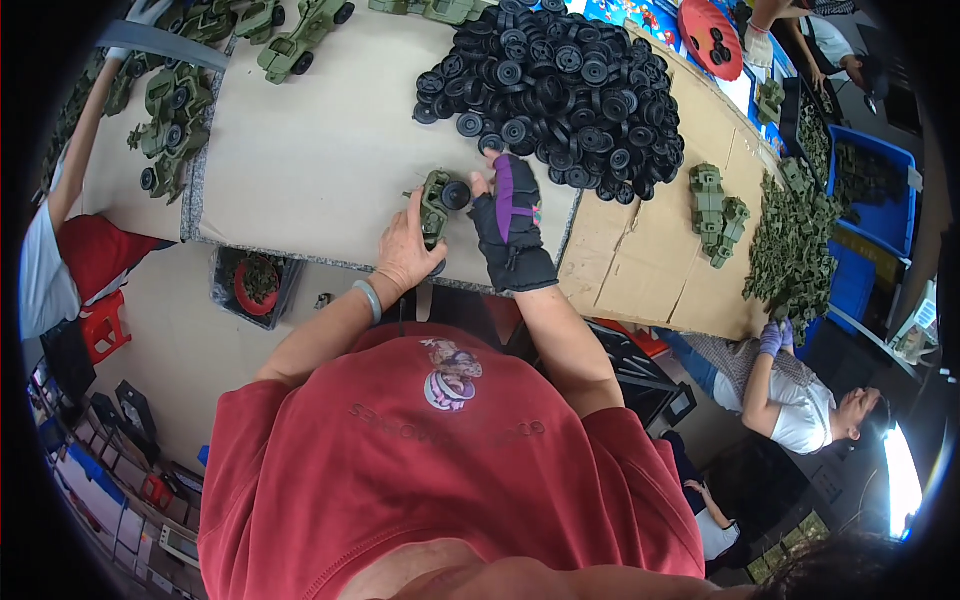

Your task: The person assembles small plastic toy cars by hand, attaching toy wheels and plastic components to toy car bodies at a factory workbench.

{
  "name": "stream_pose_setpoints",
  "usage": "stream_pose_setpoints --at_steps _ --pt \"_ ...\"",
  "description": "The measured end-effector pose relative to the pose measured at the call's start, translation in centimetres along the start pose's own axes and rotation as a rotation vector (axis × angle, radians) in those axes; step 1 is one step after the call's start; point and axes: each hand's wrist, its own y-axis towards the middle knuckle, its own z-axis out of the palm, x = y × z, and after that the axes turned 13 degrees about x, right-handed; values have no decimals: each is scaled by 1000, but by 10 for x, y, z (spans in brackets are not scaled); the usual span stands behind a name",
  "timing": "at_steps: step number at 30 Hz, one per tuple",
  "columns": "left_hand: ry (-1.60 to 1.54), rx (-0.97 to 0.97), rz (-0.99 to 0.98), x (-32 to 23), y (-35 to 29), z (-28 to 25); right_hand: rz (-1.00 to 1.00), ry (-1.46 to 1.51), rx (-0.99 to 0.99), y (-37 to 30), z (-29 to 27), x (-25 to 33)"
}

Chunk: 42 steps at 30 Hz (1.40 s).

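Note:
My left hand [405, 248] grips a small olive-green toy jeep [434, 212] at the front of the table, fingers along one side and thumb on the other. A black wheel [456, 195] sits at the jeep's right side. My right hand [512, 220], in a black and purple fingerless glove, is just right of the jeep. Its index fingertip touches a loose black wheel [490, 144] at the near edge of a big heap of black wheels [560, 90]. The thumb stands apart from that finger, near the jeep's wheel.
More green jeeps [300, 45] lie at the far left, and a few green vehicles [715, 215] rest on cardboard [630, 240] at right. Beyond them is a pile of green parts [790, 250]. Co-workers are at both sides. A red plate [712, 40] holds wheels.

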Motion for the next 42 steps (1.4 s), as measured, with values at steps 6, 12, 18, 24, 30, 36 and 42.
stream_pose_setpoints --at_steps 6,12,18,24,30,36,42 --pt "100 -40 122 17 9 18 -462 -405 277 55 13 34" --pt "-29 -125 151 12 4 14 -123 -336 238 70 36 31" --pt "-17 -96 172 18 8 30 -625 -575 728 80 14 48" --pt "-131 -116 146 4 6 15 127 -198 14 72 60 -2" --pt "-197 -98 175 22 5 1 -170 -112 -42 62 22 0" --pt "-841 462 10 76 35 -58 -127 -639 138 56 -30 -28" --pt "-739 172 37 104 36 -84 -136 -659 221 51 -40 -13"
